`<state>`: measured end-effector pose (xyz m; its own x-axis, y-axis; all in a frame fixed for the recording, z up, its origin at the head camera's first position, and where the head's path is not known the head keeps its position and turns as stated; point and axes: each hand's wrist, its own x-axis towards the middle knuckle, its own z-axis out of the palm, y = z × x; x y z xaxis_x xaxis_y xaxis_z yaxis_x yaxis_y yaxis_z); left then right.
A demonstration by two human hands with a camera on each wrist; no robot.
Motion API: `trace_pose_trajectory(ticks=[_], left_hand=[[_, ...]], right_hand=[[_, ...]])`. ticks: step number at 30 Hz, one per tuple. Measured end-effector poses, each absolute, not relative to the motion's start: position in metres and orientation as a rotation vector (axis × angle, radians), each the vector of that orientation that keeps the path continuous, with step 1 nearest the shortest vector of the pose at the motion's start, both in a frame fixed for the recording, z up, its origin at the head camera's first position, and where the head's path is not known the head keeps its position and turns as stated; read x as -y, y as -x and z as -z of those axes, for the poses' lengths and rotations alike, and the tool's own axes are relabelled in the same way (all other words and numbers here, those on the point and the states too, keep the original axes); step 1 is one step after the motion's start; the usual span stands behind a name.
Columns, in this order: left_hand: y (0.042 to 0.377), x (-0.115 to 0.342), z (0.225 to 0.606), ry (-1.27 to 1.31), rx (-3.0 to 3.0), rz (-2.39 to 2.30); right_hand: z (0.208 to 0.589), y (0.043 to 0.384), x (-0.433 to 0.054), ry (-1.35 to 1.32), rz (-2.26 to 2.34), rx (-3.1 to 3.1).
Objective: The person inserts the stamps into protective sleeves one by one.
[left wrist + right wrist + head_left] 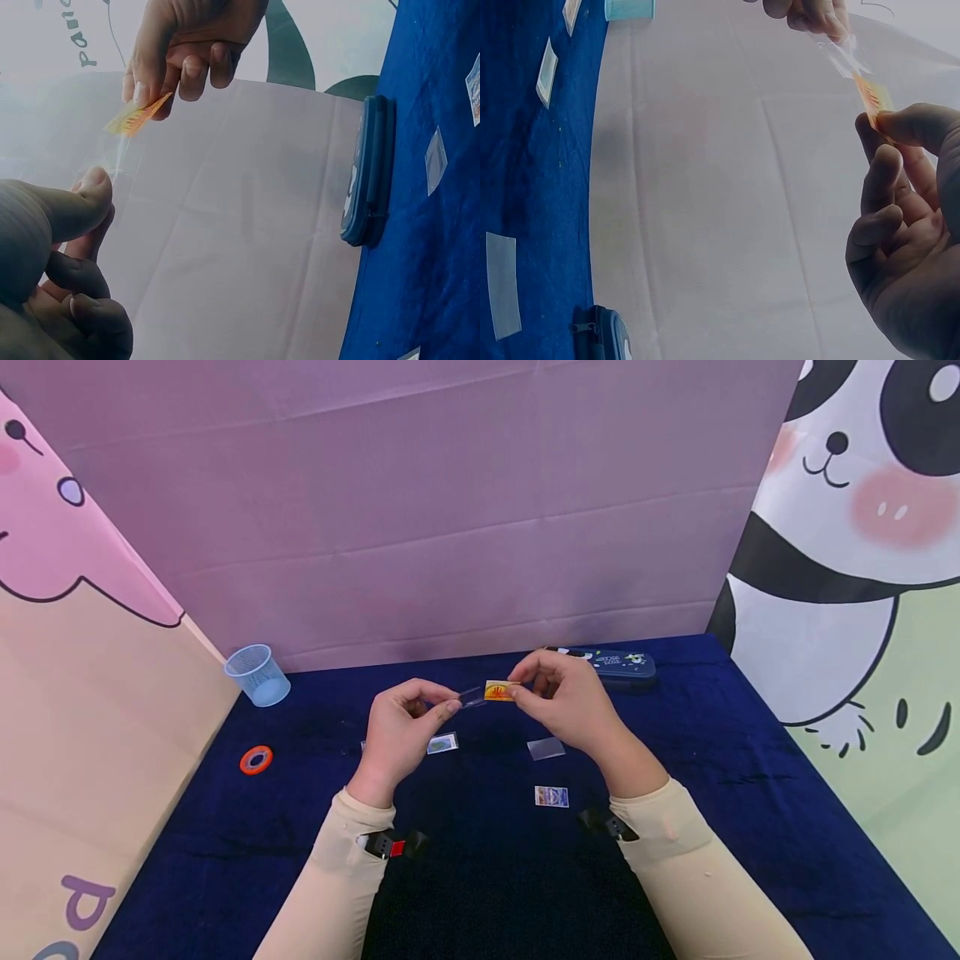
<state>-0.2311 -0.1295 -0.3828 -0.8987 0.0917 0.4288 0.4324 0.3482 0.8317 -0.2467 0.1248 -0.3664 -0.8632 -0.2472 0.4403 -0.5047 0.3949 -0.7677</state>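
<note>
Between its thumb and fingers, my left hand pinches a small clear plastic sleeve. My right hand pinches a yellow and orange card, held up above the table at about the same height. In the right wrist view the card has its far end right at the sleeve's edge; whether it is inside is not clear. Below the hands lie a card with a green picture, an unfilled-looking clear sleeve and a blue and white card.
A dark blue pencil case sits at the table's back edge, partly behind the right hand. On the left stand a light blue mesh basket and an orange ring, like a tape roll. Another card's edge shows beside the left hand.
</note>
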Motion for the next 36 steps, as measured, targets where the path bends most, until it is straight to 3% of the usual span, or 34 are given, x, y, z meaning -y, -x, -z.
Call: trace_pose_trajectory(ticks=[36], left_hand=[[0.2307,0.1311,0.3801,0.477,2.344,1.611]], right_hand=[[0.3632,0.2461,-0.1251,-0.717,-1.412,2.529]])
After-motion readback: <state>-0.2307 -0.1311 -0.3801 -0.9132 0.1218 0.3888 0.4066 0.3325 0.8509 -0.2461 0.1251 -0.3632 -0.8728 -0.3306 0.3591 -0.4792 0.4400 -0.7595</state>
